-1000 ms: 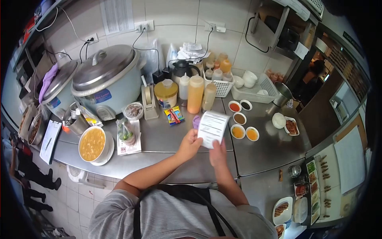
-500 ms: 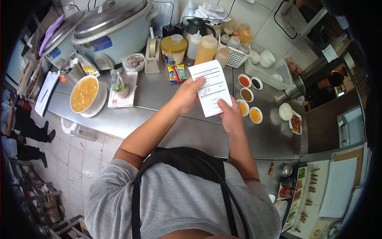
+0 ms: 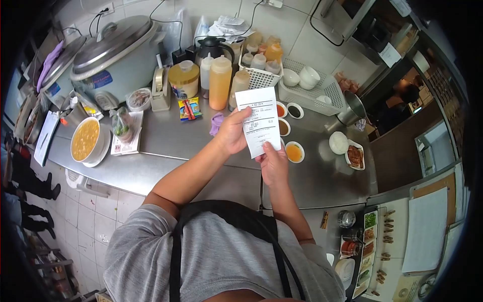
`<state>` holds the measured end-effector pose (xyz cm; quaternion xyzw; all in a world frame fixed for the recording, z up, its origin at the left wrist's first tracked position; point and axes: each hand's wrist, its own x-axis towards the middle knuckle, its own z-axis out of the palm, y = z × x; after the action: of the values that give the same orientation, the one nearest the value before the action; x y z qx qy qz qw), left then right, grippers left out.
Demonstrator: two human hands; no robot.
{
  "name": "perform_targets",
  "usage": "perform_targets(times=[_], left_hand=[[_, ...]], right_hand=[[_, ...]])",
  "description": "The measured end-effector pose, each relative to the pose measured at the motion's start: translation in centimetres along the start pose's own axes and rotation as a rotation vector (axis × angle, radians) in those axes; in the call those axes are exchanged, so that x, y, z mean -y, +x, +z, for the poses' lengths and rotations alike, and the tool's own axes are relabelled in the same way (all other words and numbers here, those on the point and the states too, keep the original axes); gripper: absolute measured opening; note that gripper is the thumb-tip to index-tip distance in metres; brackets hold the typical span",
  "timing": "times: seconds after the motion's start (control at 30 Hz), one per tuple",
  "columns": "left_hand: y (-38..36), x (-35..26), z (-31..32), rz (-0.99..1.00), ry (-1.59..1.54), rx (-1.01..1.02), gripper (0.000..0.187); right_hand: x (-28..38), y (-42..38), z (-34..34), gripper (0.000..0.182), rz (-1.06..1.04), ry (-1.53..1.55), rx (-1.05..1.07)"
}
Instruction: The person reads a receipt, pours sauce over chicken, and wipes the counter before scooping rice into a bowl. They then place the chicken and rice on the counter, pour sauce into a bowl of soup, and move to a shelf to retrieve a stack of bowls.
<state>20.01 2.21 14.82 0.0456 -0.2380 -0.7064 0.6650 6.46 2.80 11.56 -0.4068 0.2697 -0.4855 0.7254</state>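
Note:
A white printed receipt [image 3: 261, 121] is held up over the steel counter [image 3: 201, 151]. My left hand [image 3: 233, 132] pinches its left edge, thumb on the printed face. Its lower edge is gripped by my right hand [image 3: 273, 163], with the thumb in front. Behind and right of the paper sit small sauce dishes, among them one of dark sauce [image 3: 295, 110] and one of orange sauce [image 3: 294, 152]; the receipt partly covers others. A crumpled purple cloth [image 3: 217, 124] lies just beyond my left hand.
A bowl of yellow soup [image 3: 86, 140] stands on the left near the counter edge, beside a bagged item [image 3: 122, 126]. Rice cookers [image 3: 113, 65], squeeze bottles [image 3: 220, 83] and a basket [image 3: 312, 95] line the back. Rice [image 3: 338, 142] and a meat dish [image 3: 355, 156] are at right.
The view has shifted, so the counter items sit further left in it. Both hands still hold the receipt, now more upright and lower in view. The purple cloth has come into sight.

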Motion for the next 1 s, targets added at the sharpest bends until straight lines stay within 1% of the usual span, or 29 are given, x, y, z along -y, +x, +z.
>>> perform_targets(times=[0.07, 0.17, 0.27, 0.33, 0.4, 0.47, 0.53, 0.57, 0.6, 0.63, 0.67, 0.7, 0.73, 0.77, 0.8, 0.87, 0.9, 0.97, 1.0], left_hand=[[0.7, 0.3, 0.5, -0.029, -0.032, 0.035, 0.041], [1.6, 0.7, 0.7, 0.005, 0.007, 0.037, 0.042], [2.5, 1.1, 0.9, 0.002, 0.015, 0.082, 0.043], [3.4, 1.5, 0.0, 0.001, 0.076, 0.031, 0.042], [3.8, 1.2, 0.0, 0.056, 0.238, -0.117, 0.042], [3.6, 0.3, -1.7, 0.059, 0.261, -0.254, 0.042], [2.8, -0.8, -4.2, 0.078, 0.391, -0.397, 0.038], [2.0, -1.3, -6.0, 0.085, 0.469, -0.442, 0.035], [1.0, -1.7, -8.0, 0.092, 0.547, -0.489, 0.032], [0.0, -2.0, -9.8, 0.093, 0.661, -0.576, 0.030], [-1.2, -2.3, -11.7, 0.095, 0.775, -0.664, 0.028], [-3.0, -2.5, -13.9, 0.095, 0.856, -0.731, 0.027], [-5.0, -2.5, -16.1, 0.094, 0.935, -0.799, 0.025], [-6.9, -2.5, -18.0, 0.071, 1.008, -0.861, 0.023], [-8.5, -2.2, -19.4, 0.048, 1.080, -0.925, 0.022], [-10.0, -1.7, -19.6, 0.137, 1.122, -0.881, 0.019], [-9.9, -1.9, -19.2, 0.082, 1.117, -0.906, 0.017], [-8.7, -2.0, -17.4, 0.044, 1.095, -0.939, 0.017], [-8.0, -2.2, -17.0, 0.024, 1.086, -0.957, 0.017]], right_hand=[[0.3, 0.7, -1.2, 0.021, -0.030, -0.020, -0.018], [0.6, 1.6, -2.4, 0.022, -0.061, -0.040, -0.069], [0.7, 2.4, -2.0, 0.020, -0.071, 0.039, -0.162], [0.5, 3.6, -3.4, 0.025, -0.095, -0.071, -0.182], [3.8, 4.8, -3.9, 0.023, -0.197, -0.196, -0.200], [8.8, 7.2, -6.0, 0.021, -0.276, -0.351, -0.274], [15.6, 9.5, -7.7, 0.019, -0.376, -0.525, -0.441], [18.9, 11.1, -8.9, 0.020, -0.467, -0.516, -0.497], [22.4, 12.2, -9.5, 0.020, -0.645, -0.471, -0.468], [25.9, 13.5, -10.5, 0.015, -0.681, -0.574, -0.570], [29.0, 15.5, -12.2, 0.016, -0.783, -0.547, -0.600], [32.0, 16.7, -13.5, 0.018, -0.837, -0.515, -0.591], [34.4, 17.6, -13.8, 0.017, -0.977, -0.520, -0.613], [36.8, 19.1, -15.5, 0.022, -1.033, -0.716, -0.715], [39.0, 21.2, -18.0, 0.029, -1.155, -1.110, -0.930], [40.5, 22.6, -18.6, 0.032, -1.033, -1.301, -1.115], [40.6, 23.0, -18.7, 0.032, -1.010, -1.354, -1.140], [40.4, 23.4, -17.9, 0.032, -0.956, -1.467, -1.179], [40.3, 23.9, -17.7, 0.032, -0.967, -1.474, -1.183]])
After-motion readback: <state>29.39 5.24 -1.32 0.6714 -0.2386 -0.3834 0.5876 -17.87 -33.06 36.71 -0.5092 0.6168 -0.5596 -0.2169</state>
